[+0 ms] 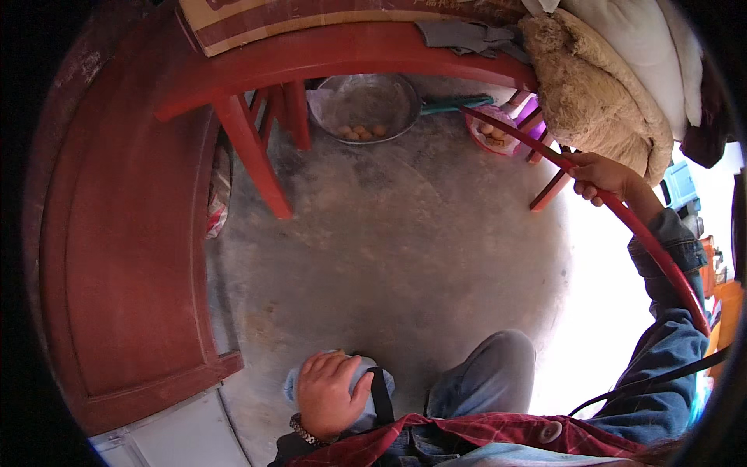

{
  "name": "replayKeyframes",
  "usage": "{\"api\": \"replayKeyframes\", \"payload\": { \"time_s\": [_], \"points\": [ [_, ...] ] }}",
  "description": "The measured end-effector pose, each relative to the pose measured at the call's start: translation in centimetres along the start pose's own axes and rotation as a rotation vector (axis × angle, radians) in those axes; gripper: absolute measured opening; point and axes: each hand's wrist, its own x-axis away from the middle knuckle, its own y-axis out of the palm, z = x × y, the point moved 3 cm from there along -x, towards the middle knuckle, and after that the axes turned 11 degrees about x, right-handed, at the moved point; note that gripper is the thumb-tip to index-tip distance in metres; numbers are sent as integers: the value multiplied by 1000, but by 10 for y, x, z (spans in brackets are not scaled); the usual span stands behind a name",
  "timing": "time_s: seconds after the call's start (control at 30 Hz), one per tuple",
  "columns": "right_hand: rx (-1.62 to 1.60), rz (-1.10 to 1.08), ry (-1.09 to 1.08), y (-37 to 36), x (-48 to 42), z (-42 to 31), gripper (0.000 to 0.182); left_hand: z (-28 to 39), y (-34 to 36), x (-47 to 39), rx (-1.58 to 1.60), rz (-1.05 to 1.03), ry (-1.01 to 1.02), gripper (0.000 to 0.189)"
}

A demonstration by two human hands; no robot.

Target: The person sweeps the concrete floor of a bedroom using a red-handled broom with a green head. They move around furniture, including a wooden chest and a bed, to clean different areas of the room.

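Note:
My right hand (601, 178) grips a long red stick (636, 225) part-way along its length. One end of the stick reaches under the red wooden table (362, 52), above a pink-rimmed basin (502, 149) with several round brown things in it that look like eggs. The other end passes beside my right sleeve. My left hand (332, 388) rests palm down on my bent knee, holding nothing, its thumb spread from the fingers. Farther back under the table is a wide metal basin (365, 108), with several similar brown eggs (359, 132) near its front rim.
A table leg (254, 157) slants down at left, near a red wooden panel (125, 245). A green object (458, 104) lies between the basins. On the table are a cardboard box (327, 14), grey cloth (467, 38) and a brown fleecy cover (595, 87). Bright light whitens the right side.

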Motion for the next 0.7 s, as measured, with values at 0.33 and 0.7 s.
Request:
{"api": "replayKeyframes", "payload": {
  "time_s": [0.33, 0.7],
  "points": [
    [153, 234, -236, -12, -6, -25, 26, 1, -5, 11, 2, 24, -16, 27],
    [66, 273, -178, 4, -53, 3, 33, -2, -11, 19, 19, 44, -22, 27]
  ]
}}
